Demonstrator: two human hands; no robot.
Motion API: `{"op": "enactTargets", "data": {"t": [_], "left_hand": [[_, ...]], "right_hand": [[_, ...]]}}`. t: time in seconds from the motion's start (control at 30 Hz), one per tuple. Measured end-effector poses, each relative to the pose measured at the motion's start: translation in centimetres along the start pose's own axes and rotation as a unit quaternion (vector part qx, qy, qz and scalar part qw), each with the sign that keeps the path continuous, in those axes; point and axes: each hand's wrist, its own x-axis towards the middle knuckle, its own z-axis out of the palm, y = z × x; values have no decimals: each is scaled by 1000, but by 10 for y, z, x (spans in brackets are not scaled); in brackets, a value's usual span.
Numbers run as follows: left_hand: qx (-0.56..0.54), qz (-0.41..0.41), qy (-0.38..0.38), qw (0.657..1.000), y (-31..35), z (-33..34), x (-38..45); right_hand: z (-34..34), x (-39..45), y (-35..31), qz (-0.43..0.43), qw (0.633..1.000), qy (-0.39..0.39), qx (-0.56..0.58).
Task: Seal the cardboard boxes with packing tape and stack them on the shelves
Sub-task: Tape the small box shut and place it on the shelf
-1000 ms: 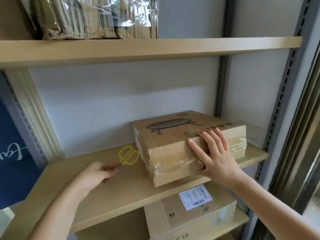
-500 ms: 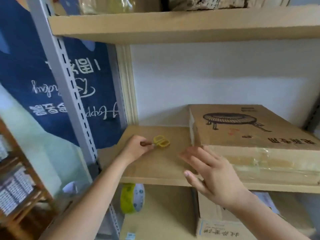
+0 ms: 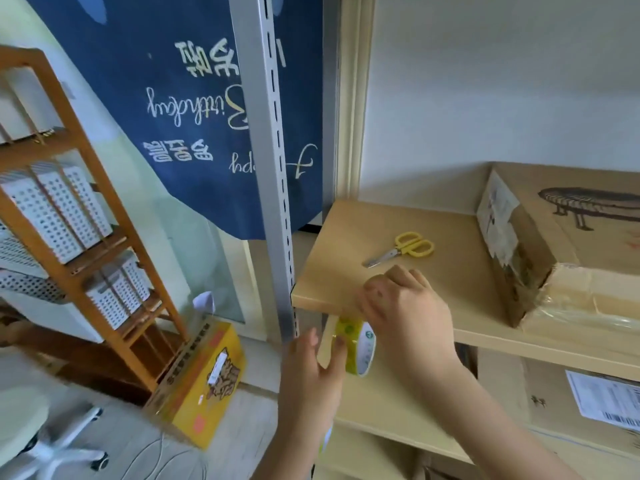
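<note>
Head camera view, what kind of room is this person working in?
Probably a home storage or small packing corner, not a warehouse. Taped cardboard boxes sit on metal-framed shelves beside scissors, both hands are at a tape roll, and a birthday banner hangs nearby.

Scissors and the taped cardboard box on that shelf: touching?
Apart. The head view shows bare shelf board between the yellow-handled scissors and the cardboard box to their right.

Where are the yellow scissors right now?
The scissors lie flat on the middle shelf, apart from both hands, left of the taped cardboard box.
</note>
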Motion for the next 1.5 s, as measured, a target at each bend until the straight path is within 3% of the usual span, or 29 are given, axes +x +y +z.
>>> {"op": "enactTargets", "data": {"t": [0.1,0.17,0.27,0.37,0.47,0.53,0.6,0.67,0.8,0.87,0.93,1.03,1.13,1.23,1.3,1.4,1.5], "left_hand": [[-70,-1,-91,993,12,3,19],[-177,-39,-145,973,22,-1,27],[-200,-67,-160,964,33,-5,24],[-187,-99,-158,965,41,-14,18],[-165,-83,-169,968,47,-24,17],[-174,-66,-175,967,49,-28,15],[-143,-36,-168,975,51,-30,13],[-91,7,-146,985,52,-31,10],[-76,63,-128,987,56,-41,2],[-75,74,-142,984,58,-45,-4],[-91,83,-164,979,60,-46,-11],[-153,74,-210,963,68,-38,-21],[-208,59,-276,936,87,-7,-35],[-225,68,-401,886,110,38,-65],[-221,96,-445,863,125,67,-91],[-167,146,-422,879,146,110,-122],[-176,139,-406,886,172,147,-134]], "right_hand": [[7,20,4,-9,994,-100,49],[12,21,6,-10,992,-98,82],[16,19,6,-4,991,-88,102],[8,21,-2,55,985,-94,132],[-3,8,-16,162,985,-64,12],[-5,-5,-22,236,968,-79,32],[-5,-10,-25,292,915,-149,233],[-4,-12,-29,321,847,-170,387],[-5,-18,-45,346,792,-141,483],[-8,-19,-51,367,723,-107,576],[-16,-17,-52,372,685,-65,623],[-41,-16,-38,362,705,67,607],[-74,-33,-3,294,793,180,503],[-101,-68,45,282,883,261,271],[-127,-94,76,288,887,316,171],[-165,-112,118,290,857,352,239],[-197,-93,161,240,886,350,187]]}}
